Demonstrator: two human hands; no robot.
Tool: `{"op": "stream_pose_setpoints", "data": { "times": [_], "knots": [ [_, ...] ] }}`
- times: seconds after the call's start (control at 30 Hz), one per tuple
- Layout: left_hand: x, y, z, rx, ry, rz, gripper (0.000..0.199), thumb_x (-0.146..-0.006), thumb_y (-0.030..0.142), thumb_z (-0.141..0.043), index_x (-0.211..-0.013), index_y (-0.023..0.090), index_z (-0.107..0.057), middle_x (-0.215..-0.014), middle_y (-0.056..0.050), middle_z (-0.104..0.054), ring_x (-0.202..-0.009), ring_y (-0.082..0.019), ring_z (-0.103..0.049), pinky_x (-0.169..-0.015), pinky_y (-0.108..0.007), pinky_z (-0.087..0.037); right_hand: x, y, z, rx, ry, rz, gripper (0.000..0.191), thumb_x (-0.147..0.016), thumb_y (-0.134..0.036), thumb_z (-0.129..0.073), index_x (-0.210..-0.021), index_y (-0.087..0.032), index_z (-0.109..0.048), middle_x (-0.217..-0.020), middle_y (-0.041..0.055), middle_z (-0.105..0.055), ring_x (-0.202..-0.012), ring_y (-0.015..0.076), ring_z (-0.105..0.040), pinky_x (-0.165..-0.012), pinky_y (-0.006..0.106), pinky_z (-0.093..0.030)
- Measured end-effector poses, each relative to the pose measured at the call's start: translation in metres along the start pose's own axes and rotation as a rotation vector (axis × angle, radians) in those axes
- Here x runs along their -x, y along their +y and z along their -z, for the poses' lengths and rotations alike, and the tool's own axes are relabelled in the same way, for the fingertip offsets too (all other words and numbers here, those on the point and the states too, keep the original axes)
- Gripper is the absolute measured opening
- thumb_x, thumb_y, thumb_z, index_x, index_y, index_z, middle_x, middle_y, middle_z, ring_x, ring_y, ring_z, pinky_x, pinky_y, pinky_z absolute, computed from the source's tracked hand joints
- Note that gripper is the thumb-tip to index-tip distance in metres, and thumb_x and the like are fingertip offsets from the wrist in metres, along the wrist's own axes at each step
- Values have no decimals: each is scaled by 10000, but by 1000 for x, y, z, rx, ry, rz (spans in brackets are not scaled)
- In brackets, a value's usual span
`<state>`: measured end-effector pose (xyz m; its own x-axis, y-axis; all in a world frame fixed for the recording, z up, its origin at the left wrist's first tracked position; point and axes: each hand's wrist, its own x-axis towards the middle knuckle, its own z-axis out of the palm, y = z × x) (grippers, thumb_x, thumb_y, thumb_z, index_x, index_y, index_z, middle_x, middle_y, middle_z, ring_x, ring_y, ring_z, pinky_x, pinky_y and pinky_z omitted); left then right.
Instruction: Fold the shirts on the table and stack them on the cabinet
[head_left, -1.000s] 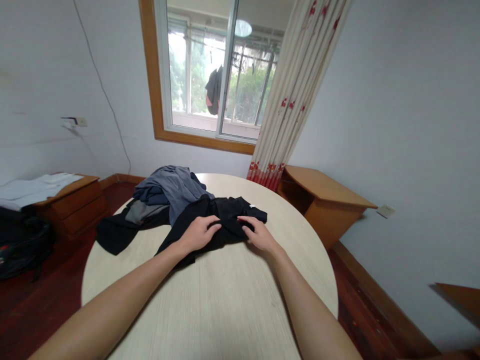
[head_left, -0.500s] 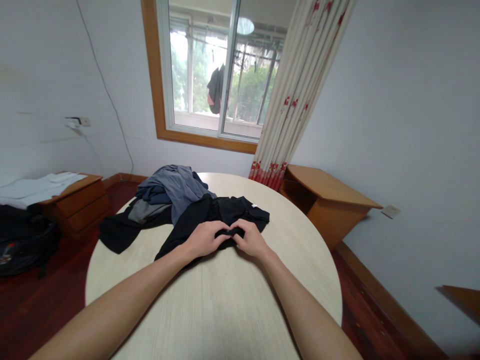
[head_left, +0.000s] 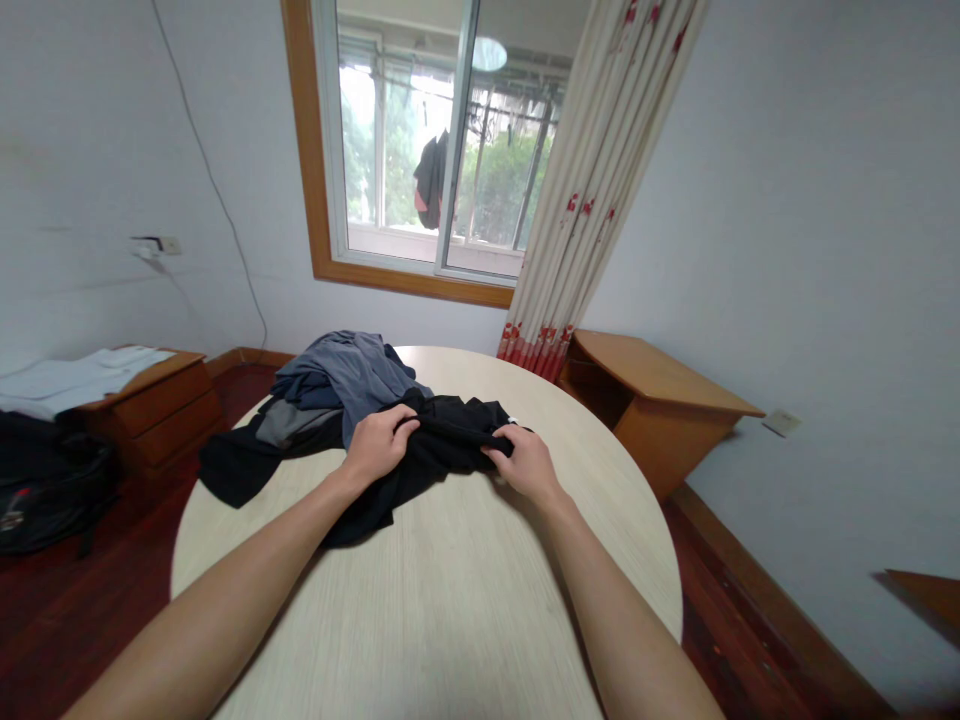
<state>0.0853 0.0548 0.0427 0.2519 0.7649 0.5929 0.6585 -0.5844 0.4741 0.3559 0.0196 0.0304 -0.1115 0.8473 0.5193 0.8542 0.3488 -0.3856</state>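
A black garment [head_left: 435,450] lies crumpled on the round pale wooden table [head_left: 450,600]; its exact kind is hard to tell. My left hand [head_left: 380,440] pinches its upper edge near the middle. At the garment's right end, my right hand [head_left: 525,458] grips the same edge, which runs taut between the hands. Part of the cloth hangs down toward me below my left hand. A small white tag [head_left: 513,421] shows just behind my right hand. Behind and left sits a heap of grey-blue clothes [head_left: 349,365], with more black cloth [head_left: 240,465] beside it.
To the left stands a wooden drawer cabinet [head_left: 169,410] with white sheets [head_left: 82,372] on top and a black backpack [head_left: 52,480] before it. A wooden desk [head_left: 660,400] is at the right, past the table's edge. A curtain [head_left: 577,210] hangs by the window.
My hands have moved apart, the left one leftward and up, the right one rightward. The garment's edge is now stretched between them, and its lower part has spread toward me.
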Motion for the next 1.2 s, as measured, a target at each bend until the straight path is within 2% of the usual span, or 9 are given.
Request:
{"op": "stream_pose_setpoints", "data": {
  "times": [0.3,0.53,0.6,0.7,0.77,0.8,0.97,1.1,1.2],
  "knots": [
    [-5,-16,4,15,112,11,242,-914,354,-497,-875,211,-689,-925,-54,-735,-881,-226,-673,-796,-308,-484,0,21,10,40,99,-278,114,-739,-273,-640,-840,-231,-674,-770,9,-684,-709,182,-592,-614,263,-370],
    [-6,-10,-3,154,33,190,257,-846,406,-567,-811,190,-702,-634,-5,-629,-633,-187,-602,-628,-283,-444,-4,-5,-5,-572,139,-310,161,-719,-319,-645,-822,-204,-598,-693,-9,-631,-654,164,-571,-621,263,-436],
    [-6,-7,-8,390,-22,290,303,-835,461,-561,-797,179,-665,-566,15,-592,-543,-165,-565,-558,-265,-423,2,-29,-2,-868,-68,-260,239,-710,-337,-708,-865,-204,-584,-776,-7,-663,-694,146,-607,-656,250,-466],
    [-5,0,-14,716,-115,377,383,-787,559,-599,-811,177,-606,-527,46,-540,-456,-128,-485,-487,-238,-374,14,-63,4,-1180,-724,-71,456,-687,-378,-808,-1057,-204,-606,-849,1,-691,-717,133,-653,-690,256,-497],
    [-4,7,-15,844,-136,346,425,-750,592,-646,-812,177,-585,-552,57,-519,-472,-107,-446,-491,-223,-345,18,-72,4,-1231,-971,17,500,-719,-446,-798,-1108,-187,-622,-861,36,-706,-720,156,-678,-703,293,-518],
    [-3,12,-15,885,-146,316,440,-741,601,-664,-812,175,-580,-568,60,-509,-490,-100,-432,-500,-218,-332,18,-71,2,-1215,-921,16,469,-749,-473,-772,-1090,-182,-636,-862,49,-708,-723,164,-682,-717,312,-524],
    [6,30,-11,986,-366,179,505,-751,645,-685,-778,159,-549,-674,33,-517,-606,-109,-442,-577,-225,-329,5,-39,-9,-900,-127,-102,397,-748,-471,-770,-1028,-212,-660,-959,64,-692,-865,202,-660,-823,367,-529],
    [12,36,-7,1076,-569,161,520,-756,667,-675,-767,169,-523,-690,24,-511,-623,-124,-447,-593,-240,-331,4,-32,0,-883,-171,69,731,-719,-436,-806,-1367,-264,-513,-1386,111,-561,-1260,272,-539,-1046,438,-432],
    [13,40,-5,1086,-632,86,509,-768,661,-672,-781,166,-555,-839,-25,-593,-782,-177,-537,-718,-278,-403,7,-40,7,-825,-341,177,771,-715,-404,-814,-1401,-250,-499,-1409,100,-559,-1290,275,-522,-1099,439,-376]
  ]
}}
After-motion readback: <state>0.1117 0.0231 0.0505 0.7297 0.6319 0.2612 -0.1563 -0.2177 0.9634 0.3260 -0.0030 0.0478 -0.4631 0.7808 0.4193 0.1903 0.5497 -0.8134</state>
